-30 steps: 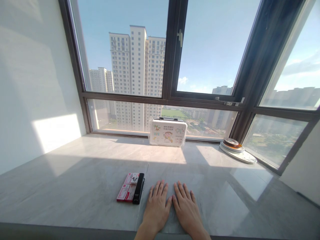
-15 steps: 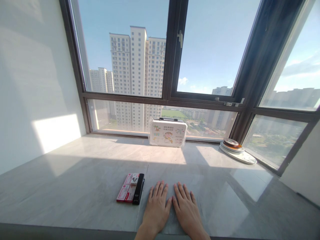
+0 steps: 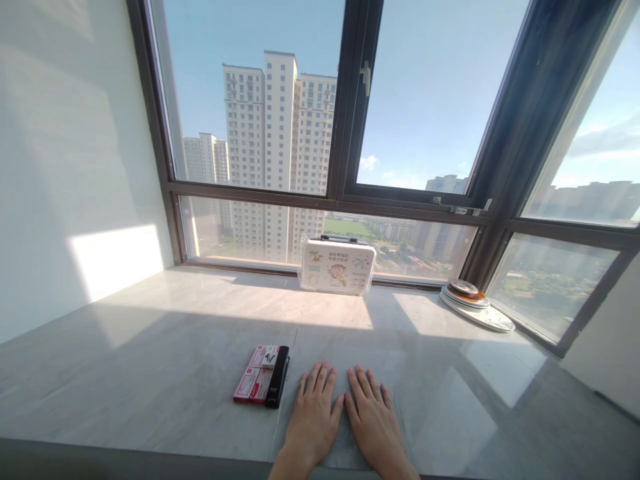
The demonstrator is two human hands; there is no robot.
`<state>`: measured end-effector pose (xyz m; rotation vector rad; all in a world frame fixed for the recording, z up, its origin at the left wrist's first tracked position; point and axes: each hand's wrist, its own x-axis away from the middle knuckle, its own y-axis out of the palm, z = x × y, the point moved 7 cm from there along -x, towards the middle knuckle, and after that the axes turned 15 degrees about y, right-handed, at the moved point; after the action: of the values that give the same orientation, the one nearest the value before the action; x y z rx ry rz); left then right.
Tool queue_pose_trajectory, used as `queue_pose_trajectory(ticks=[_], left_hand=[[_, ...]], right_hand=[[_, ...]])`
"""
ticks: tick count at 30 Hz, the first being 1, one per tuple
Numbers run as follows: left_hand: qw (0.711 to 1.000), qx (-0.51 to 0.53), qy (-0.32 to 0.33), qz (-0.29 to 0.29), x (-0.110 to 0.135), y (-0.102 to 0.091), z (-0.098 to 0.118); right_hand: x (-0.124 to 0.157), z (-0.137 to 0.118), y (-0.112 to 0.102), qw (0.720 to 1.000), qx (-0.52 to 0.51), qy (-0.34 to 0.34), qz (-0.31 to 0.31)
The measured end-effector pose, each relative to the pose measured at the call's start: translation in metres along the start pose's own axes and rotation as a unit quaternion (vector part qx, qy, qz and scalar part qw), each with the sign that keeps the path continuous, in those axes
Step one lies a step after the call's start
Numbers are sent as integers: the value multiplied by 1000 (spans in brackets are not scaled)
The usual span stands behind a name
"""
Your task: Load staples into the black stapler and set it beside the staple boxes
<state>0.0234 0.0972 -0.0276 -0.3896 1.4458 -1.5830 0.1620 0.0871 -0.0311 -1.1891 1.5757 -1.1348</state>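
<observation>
My left hand (image 3: pixel 316 417) lies flat, palm down, on the grey marble-look sill (image 3: pixel 165 393), fingers stretched out. Beside it my right hand (image 3: pixel 374 417) rests the same way, the two thumbs close together. Neither hand holds anything. Just left of my left hand is a black stapler (image 3: pixel 277 379), lengthwise and slightly tilted. Against its left side sit several small red-and-white boxes (image 3: pixel 247 385), with a picture of staples on a white box (image 3: pixel 271 358) near the top.
A white case (image 3: pixel 337 268) with cartoon prints and a dark handle stands against the window at the back. At the back right corner is a stack of plates (image 3: pixel 477 307). Dark window frames (image 3: pixel 250 195) border the sill, with a white wall (image 3: pixel 100 167) on the left.
The view has tilted very slightly. My hands, the stapler and the boxes stay in place.
</observation>
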Motion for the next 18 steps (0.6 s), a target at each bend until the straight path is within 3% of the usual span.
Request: queue_pose_trajectory(ticks=[18], left_hand=[[1000, -19, -2, 3, 2, 0, 0]], right_hand=[[1, -2, -3, 1000, 9, 0, -1]])
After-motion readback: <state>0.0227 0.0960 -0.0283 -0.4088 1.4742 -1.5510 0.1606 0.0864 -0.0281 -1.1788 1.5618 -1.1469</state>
